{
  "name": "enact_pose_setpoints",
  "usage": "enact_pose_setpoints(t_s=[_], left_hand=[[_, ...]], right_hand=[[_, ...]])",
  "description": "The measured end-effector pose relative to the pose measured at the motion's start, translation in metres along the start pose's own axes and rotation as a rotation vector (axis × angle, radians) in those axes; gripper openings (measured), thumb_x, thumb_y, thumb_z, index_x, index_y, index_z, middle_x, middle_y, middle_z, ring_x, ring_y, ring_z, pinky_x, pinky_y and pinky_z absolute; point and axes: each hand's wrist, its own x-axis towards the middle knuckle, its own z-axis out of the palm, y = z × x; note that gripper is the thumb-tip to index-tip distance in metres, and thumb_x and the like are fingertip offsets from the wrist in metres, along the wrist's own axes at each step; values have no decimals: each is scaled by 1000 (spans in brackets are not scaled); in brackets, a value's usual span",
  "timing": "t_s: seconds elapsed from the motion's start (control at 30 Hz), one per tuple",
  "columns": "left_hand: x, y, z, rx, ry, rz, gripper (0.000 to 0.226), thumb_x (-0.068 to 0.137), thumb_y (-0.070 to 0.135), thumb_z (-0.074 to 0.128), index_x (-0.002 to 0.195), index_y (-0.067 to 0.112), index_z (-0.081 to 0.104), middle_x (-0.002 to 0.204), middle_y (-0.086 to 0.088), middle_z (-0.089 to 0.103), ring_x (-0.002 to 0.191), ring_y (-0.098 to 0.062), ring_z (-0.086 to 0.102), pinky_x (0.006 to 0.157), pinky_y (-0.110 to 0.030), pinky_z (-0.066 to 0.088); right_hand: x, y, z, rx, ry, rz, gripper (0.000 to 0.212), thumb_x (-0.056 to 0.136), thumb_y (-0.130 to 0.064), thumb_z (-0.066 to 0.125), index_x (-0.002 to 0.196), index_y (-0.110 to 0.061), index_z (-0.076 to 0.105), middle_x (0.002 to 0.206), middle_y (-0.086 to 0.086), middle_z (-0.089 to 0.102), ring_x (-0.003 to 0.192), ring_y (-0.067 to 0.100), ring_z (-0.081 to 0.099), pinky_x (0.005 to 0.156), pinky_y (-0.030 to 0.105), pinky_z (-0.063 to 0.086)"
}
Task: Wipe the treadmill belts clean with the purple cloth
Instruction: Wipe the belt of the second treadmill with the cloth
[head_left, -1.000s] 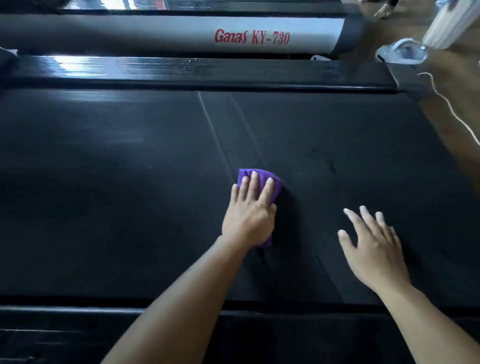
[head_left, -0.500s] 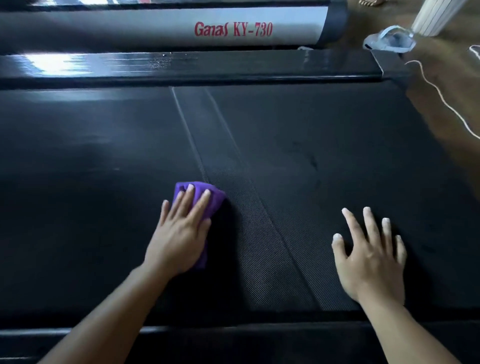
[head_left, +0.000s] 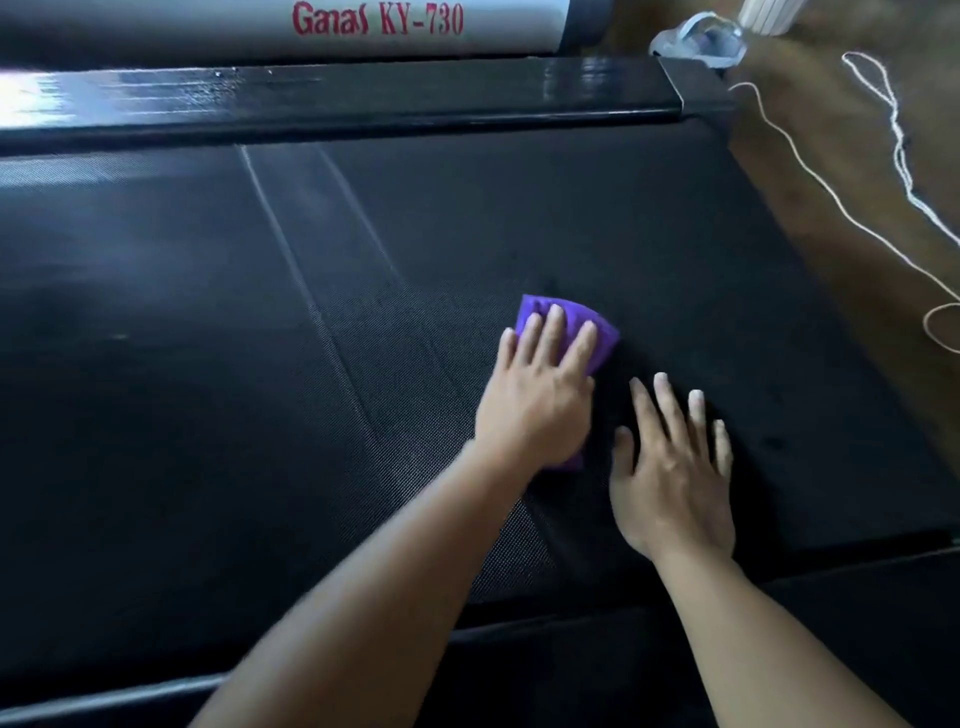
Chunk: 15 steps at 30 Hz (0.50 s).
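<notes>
1. Left of the seam (head_left: 311, 312), leaves wide treadmill belt (head_left: 130, 415) hazy, probably unwiped.
2. Just right of the seam, presses purple cloth (head_left: 602, 340) flat under left hand (head_left: 535, 405), fingers straight.
3. Farther right, rests right hand (head_left: 675, 483) spread, bare; seemingly midway.

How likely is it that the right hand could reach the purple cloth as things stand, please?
Probably yes. The right hand lies flat on the belt just beside the purple cloth, nothing between them; only the left hand, pressing on the cloth, covers most of it.
</notes>
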Motion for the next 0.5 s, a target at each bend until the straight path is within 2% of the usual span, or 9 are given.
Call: enact_pose_setpoints(t_s=[0.13, 0.27, 0.37, 0.5], left_hand=[[-76, 8, 6, -37, 14, 21, 56, 95, 43, 29, 149, 29, 30, 158, -6, 26, 146, -25, 22, 119, -50, 16], [-126, -46, -1, 14, 5, -73, 57, 95, 47, 31, 150, 35, 27, 159, 0, 24, 146, -19, 22, 117, -51, 20], [-120, -91, -13, 7, 13, -223, 60, 93, 49, 26, 151, 35, 25, 160, -1, 19, 147, -21, 20, 118, -49, 16], [-56, -107, -22, -39, 77, -369, 57, 98, 42, 27, 153, 31, 17, 162, -6, 9, 149, -23, 7, 120, -46, 7]], right_hand=[[0, -2, -1, 42, 6, 10, 63, 94, -46, 14, 156, -34, 19, 165, -10, 10, 153, 20, 2, 123, 42, -1], [-1, -4, -2, 35, 18, 16, 65, 94, -48, 10, 157, -34, 18, 165, -11, 9, 153, 20, 3, 123, 43, 0], [0, -4, -2, 31, 20, 17, 66, 93, -49, 7, 156, -34, 19, 165, -10, 9, 153, 20, 4, 123, 43, 0], [-1, -5, -1, 24, 28, 15, 65, 94, -48, 10, 156, -33, 21, 165, -9, 12, 153, 21, 5, 123, 45, 2]])
